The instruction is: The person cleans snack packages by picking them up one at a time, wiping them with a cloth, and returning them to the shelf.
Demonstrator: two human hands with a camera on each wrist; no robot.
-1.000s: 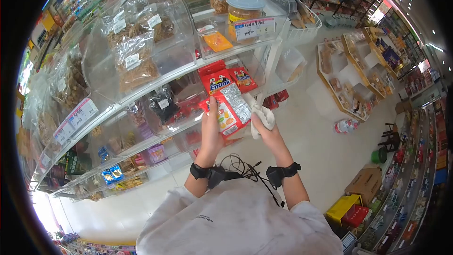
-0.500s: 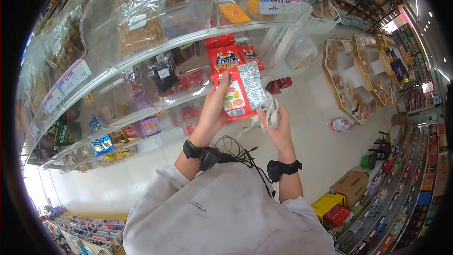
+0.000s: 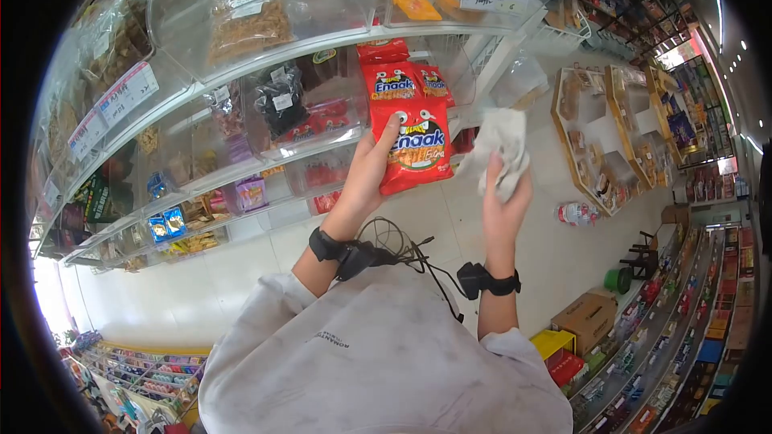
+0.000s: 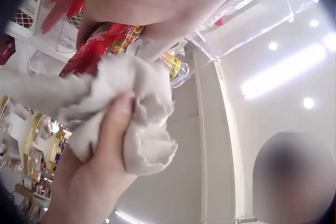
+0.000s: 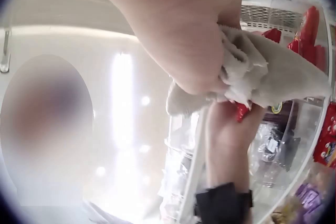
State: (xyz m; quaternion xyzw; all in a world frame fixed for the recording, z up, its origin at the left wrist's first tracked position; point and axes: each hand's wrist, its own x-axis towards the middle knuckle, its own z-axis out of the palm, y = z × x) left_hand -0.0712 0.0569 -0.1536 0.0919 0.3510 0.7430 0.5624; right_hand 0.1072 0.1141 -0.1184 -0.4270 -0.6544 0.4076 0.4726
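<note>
A red Enaak snack packet (image 3: pixel 416 162) faces up, its front print showing, in front of the shelf. My left hand (image 3: pixel 371 167) grips its left edge, thumb on the front and the other fingers hidden behind. To the right, my right hand (image 3: pixel 508 202) holds a crumpled whitish cloth (image 3: pixel 505 138), apart from the packet in the head view. The left wrist view shows the right thumb pressed onto the bunched cloth (image 4: pixel 126 113), with part of the red packet (image 4: pixel 97 50) behind it.
More red Enaak packets (image 3: pixel 390 80) stand in a clear shelf bin just beyond the held one. Bins of bagged dried food (image 3: pixel 249 28) line the shelf above and left. Black cables (image 3: pixel 394 245) hang between the wrists. Wooden display stands (image 3: pixel 599 137) and a wrapped bottle pack (image 3: pixel 577 213) are on the right.
The packet has been turned over, from its printed back to its front. My right hand has moved off the packet to the right with the cloth. The left hand keeps its grip.
</note>
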